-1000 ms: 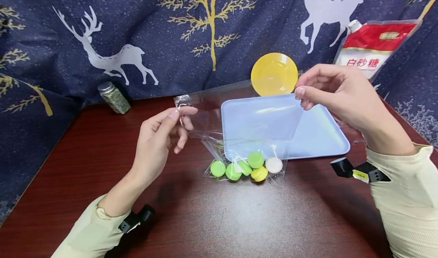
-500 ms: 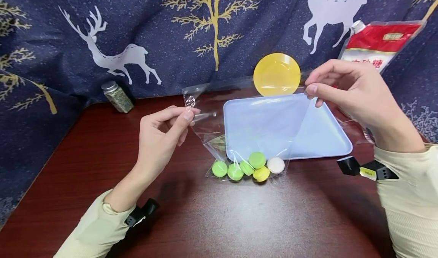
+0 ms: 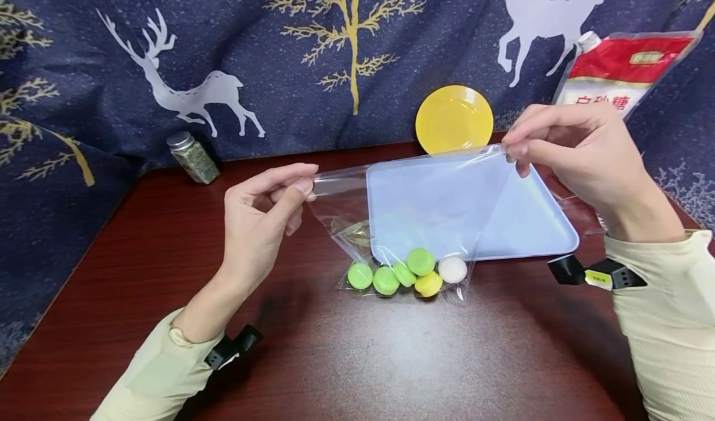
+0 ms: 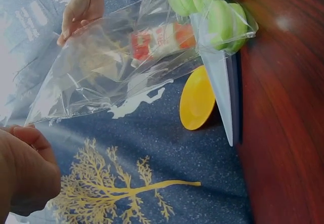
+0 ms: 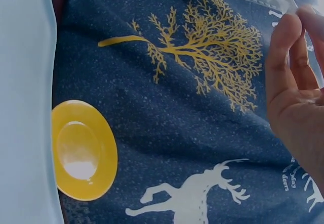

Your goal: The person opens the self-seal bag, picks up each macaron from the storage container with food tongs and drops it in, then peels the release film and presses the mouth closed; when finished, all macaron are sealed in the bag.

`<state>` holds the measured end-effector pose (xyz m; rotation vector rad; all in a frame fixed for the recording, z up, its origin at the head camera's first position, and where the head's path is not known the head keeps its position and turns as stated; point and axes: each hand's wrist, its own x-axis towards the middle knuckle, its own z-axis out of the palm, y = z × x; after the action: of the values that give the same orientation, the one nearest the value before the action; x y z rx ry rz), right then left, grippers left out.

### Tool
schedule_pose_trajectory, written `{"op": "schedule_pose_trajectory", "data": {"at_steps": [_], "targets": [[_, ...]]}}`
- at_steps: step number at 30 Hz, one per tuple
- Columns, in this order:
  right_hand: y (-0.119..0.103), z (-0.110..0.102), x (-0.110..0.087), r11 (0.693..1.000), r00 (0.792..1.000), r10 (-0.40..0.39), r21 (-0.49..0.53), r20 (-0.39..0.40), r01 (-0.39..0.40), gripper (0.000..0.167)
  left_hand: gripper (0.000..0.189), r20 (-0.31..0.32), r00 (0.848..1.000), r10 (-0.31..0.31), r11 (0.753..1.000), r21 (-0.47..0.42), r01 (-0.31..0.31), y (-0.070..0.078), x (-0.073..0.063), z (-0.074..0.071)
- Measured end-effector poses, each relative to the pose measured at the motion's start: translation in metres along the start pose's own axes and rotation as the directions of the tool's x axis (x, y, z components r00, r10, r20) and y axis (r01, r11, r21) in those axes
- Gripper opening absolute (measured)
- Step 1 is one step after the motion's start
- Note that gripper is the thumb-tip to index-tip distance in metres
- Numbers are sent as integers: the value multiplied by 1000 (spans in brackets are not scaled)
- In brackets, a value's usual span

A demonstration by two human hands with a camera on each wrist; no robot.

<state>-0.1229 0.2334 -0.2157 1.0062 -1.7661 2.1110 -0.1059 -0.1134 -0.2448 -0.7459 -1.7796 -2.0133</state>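
A clear plastic bag (image 3: 346, 207) is stretched between both hands in the head view. Its upper left corner is pinched by my left hand (image 3: 254, 228), thumb against the forefinger. My right hand (image 3: 592, 166) pinches the opposite upper corner, a little higher. Several round macarons lie along the bag's bottom: green ones (image 3: 420, 261), a yellow one (image 3: 428, 284) and a white one (image 3: 452, 269). In the left wrist view the film (image 4: 76, 87) spans from one hand to the other, green macarons (image 4: 220, 24) at its far end. The right wrist view shows the right fingertips (image 5: 287, 27) at the bag's edge.
Behind the bag lies a pale blue tray (image 3: 530, 228) on the dark red wooden table (image 3: 167, 241). A yellow plate (image 3: 454, 120) leans upright against the patterned cloth (image 3: 279, 48). A jar of dried herbs (image 3: 192, 158) stands back left, a red-and-white sugar pouch (image 3: 648, 58) back right.
The bag's upper film, earlier rising above the hands, now ends in a taut line between them. Left fingers, spread before, have drawn together at the corner. The macarons stay at the bottom.
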Motion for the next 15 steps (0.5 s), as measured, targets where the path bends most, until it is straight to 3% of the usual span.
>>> {"op": "schedule_pose_trajectory", "data": {"at_steps": [6,10,15], "targets": [[-5,0,-1,999,998,12,-48,64,-9,16,23,11,1000,-10,1000,-28,11,-2,1,1],[-6,1,-1,993,998,43,-110,46,-37,17,23,16,1000,-13,999,-29,13,-2,1,1],[-3,3,0,998,999,-18,-58,30,19,13,22,23,1000,-17,1000,-24,17,-1,1,0]]}}
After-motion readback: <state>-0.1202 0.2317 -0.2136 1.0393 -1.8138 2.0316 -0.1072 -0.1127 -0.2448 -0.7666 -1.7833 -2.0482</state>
